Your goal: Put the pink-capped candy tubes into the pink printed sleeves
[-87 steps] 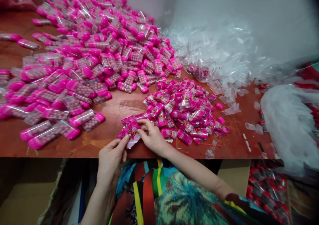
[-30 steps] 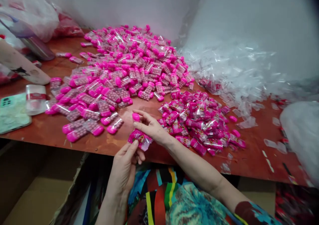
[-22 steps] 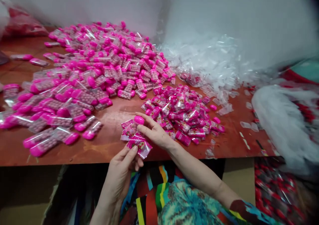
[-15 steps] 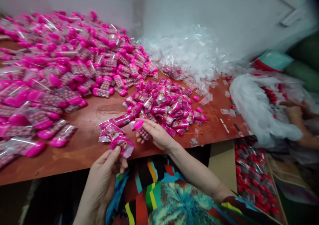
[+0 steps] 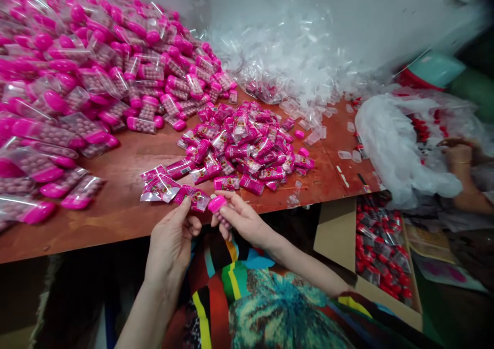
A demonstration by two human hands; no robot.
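Between the thumb and fingers of my left hand [image 5: 172, 236] is a printed pink wrapper sleeve [image 5: 197, 198]. My right hand [image 5: 243, 217] pinches a small clear candy container [image 5: 216, 205] with a bright pink cap and pink balls inside; its capped end is close to the wrapper's right end. Whether the two touch is hard to tell. Just beyond my left hand lie more flat printed wrappers [image 5: 156, 183] on the table. A heap of wrapped pink containers [image 5: 247, 145] sits in front of my hands.
A large pile of unwrapped pink-capped containers [image 5: 96, 76] covers the table's left. Clear plastic pieces [image 5: 285, 50] are heaped against the wall. At right, a co-worker's hand [image 5: 459, 156] is by a white plastic bag [image 5: 397, 148]; below stands a carton [image 5: 357, 236] of red-capped containers.
The wrapper in my left hand and the container in my right hand have come closer together, near the table's front edge. The camera view has shifted slightly.
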